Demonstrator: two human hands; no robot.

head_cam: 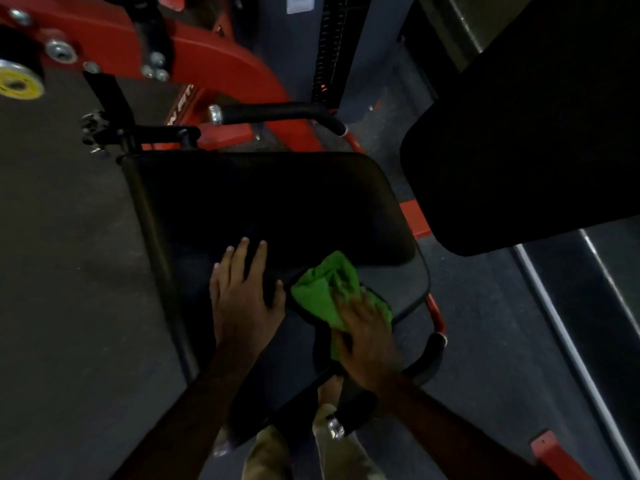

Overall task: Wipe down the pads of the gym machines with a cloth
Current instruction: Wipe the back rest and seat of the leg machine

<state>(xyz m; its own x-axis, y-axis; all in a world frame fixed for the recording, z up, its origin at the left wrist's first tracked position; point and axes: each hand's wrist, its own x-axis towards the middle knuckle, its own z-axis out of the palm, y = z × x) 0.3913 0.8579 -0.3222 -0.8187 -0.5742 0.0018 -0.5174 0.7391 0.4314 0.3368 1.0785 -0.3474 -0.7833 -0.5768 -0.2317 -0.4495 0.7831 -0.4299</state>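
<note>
Beside the red frame (221,60), left hand (242,299) lies flat on seat pad (277,199); right hand (367,337) presses green cloth (322,292).

Wiping the black seat pad with a green cloth, both my hands down on it.

My left hand (242,299) lies flat on the seat pad (270,202), fingers straight and spread, thumb out toward the cloth. My right hand (367,337) presses the green cloth (322,289) onto the pad's near right corner; hand is motion-blurred, so finger curl is unclear. Cloth is bunched, sticking out ahead of the fingers, just beside my left thumb. A second black pad (526,133) fills the upper right. Red machine frame (214,64) runs across the top, with a black handle (277,112) beyond the seat. Dark floor (69,271) on the left. My trouser legs (270,452) show at the bottom.
</note>
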